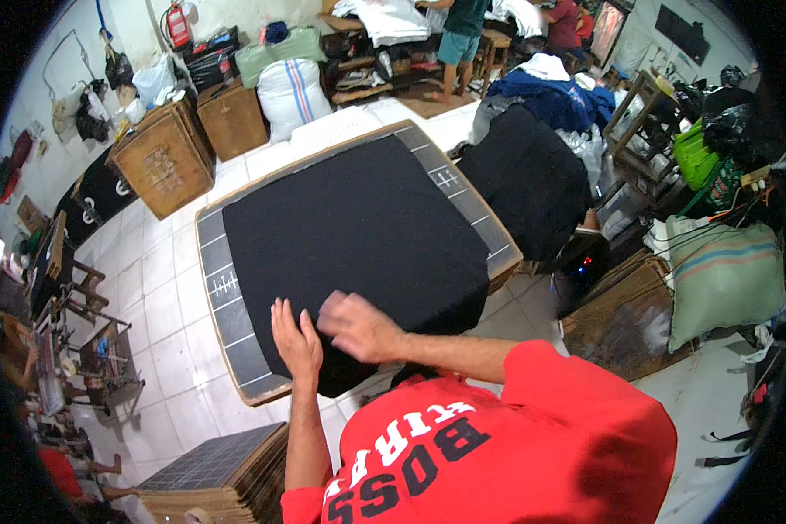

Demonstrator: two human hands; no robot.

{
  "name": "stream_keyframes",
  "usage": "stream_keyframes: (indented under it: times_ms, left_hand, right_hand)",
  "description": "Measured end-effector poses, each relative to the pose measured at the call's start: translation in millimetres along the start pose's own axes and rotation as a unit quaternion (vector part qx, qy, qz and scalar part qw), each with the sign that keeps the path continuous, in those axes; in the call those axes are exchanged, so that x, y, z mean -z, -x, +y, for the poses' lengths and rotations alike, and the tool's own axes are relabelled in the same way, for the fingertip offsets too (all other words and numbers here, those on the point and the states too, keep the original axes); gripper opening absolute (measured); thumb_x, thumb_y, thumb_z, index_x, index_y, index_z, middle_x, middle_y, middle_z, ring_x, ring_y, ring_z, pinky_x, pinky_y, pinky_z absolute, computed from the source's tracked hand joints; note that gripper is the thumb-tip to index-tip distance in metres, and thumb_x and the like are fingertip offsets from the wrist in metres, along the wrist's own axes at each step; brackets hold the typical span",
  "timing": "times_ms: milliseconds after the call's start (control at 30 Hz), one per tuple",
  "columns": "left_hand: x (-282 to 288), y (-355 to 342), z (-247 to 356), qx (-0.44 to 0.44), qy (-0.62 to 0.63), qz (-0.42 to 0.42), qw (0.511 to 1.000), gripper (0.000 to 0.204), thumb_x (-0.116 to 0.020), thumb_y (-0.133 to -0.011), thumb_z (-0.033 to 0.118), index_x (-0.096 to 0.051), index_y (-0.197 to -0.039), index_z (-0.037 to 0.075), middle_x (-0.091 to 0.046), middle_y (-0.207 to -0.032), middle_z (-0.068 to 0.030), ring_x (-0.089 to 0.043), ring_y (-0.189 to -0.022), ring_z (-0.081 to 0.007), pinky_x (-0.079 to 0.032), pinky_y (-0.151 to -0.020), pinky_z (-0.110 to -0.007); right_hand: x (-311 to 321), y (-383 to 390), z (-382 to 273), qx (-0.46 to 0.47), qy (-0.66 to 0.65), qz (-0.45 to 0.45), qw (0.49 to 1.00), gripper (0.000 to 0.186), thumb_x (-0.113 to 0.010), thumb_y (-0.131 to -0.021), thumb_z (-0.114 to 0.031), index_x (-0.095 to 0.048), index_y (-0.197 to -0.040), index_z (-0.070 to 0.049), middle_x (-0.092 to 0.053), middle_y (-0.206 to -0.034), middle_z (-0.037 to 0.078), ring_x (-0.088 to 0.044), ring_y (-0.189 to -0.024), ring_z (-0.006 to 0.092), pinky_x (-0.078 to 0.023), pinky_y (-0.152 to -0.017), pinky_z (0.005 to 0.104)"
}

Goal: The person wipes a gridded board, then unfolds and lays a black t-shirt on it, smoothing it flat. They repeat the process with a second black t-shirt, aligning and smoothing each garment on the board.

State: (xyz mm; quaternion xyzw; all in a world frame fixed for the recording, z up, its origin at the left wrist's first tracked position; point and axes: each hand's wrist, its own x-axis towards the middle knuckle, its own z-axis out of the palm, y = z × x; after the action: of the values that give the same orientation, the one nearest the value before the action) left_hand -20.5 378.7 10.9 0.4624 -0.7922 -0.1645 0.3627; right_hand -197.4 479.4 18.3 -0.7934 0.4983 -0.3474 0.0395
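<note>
One black cloth garment [358, 227] lies spread flat over one grey-topped wooden board with white ruled marks [214, 288], which serves as the tabletop. Two hands rest at the garment's near edge. The left hand [295, 341] lies flat, fingers apart, pressing the cloth. The right hand [356, 325] is blurred just beside it, also on the cloth; whether its grip is closed I cannot tell. One stack of similar grey boards [218, 476] sits below the tabletop's near-left corner.

A dark, wood-edged board [218, 288] – white-lined – carries 1 spread black cloth [349, 227]
</note>
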Motion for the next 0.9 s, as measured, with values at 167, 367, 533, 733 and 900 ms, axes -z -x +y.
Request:
stream_keyframes:
  times_ms: [167,367,533,733,900]
  left_hand:
    - [-32,-22,18,-0.044,-0.051,-0.038,0.997,0.056,-0.059,-0.104,0.029,-0.050,-0.146,-0.007,-0.045,-0.156,-0.0275,-0.036,-0.150,-0.0429,-0.027,-0.123,-0.053]
    - [-35,25,53,-0.258,-0.134,-0.268,0.919,0.073,-0.060,-0.098,0.047,-0.045,-0.152,-0.001,-0.035,-0.163,-0.0259,-0.028,-0.153,-0.0437,-0.019,-0.126,-0.058]
    - [8,49,44,-0.300,-0.056,-0.372,0.876,0.058,-0.064,-0.096,0.034,-0.056,-0.145,0.005,-0.049,-0.154,-0.0211,-0.043,-0.146,-0.0388,-0.030,-0.122,-0.052]
    - [-64,-8,74,-0.188,-0.118,-0.258,0.940,0.069,-0.066,-0.098,0.033,-0.045,-0.151,-0.005,-0.042,-0.158,-0.0272,-0.037,-0.149,-0.0432,-0.029,-0.122,-0.054]
    - [-156,-87,117,-0.271,-0.120,-0.295,0.908,0.077,-0.059,-0.100,0.051,-0.041,-0.157,0.001,-0.033,-0.164,-0.0268,-0.027,-0.154,-0.0430,-0.020,-0.126,-0.056]
  right_hand:
    - [38,33,3,-0.039,-0.106,-0.336,0.935,0.052,-0.044,-0.110,-0.040,-0.063,-0.136,-0.001,-0.050,-0.151,0.028,-0.040,-0.147,0.0444,-0.035,-0.119,0.0556]
    - [124,41,73,-0.441,-0.257,-0.072,0.857,0.036,-0.059,-0.105,-0.037,-0.076,-0.116,-0.007,-0.078,-0.090,0.013,-0.076,-0.085,0.0190,-0.059,-0.073,0.0365]
    - [192,83,154,-0.484,-0.109,0.144,0.856,0.028,-0.067,-0.099,-0.032,-0.079,-0.107,-0.007,-0.077,-0.086,0.010,-0.074,-0.080,0.0178,-0.056,-0.072,0.0349]
    - [217,92,221,-0.513,-0.114,0.189,0.829,0.027,-0.070,-0.098,-0.029,-0.077,-0.103,-0.004,-0.075,-0.082,0.007,-0.066,-0.072,0.0123,-0.051,-0.067,0.0314]
    - [227,59,262,-0.529,-0.077,0.204,0.820,0.025,-0.071,-0.097,-0.028,-0.077,-0.100,-0.004,-0.076,-0.084,0.009,-0.070,-0.073,0.0176,-0.054,-0.069,0.0337]
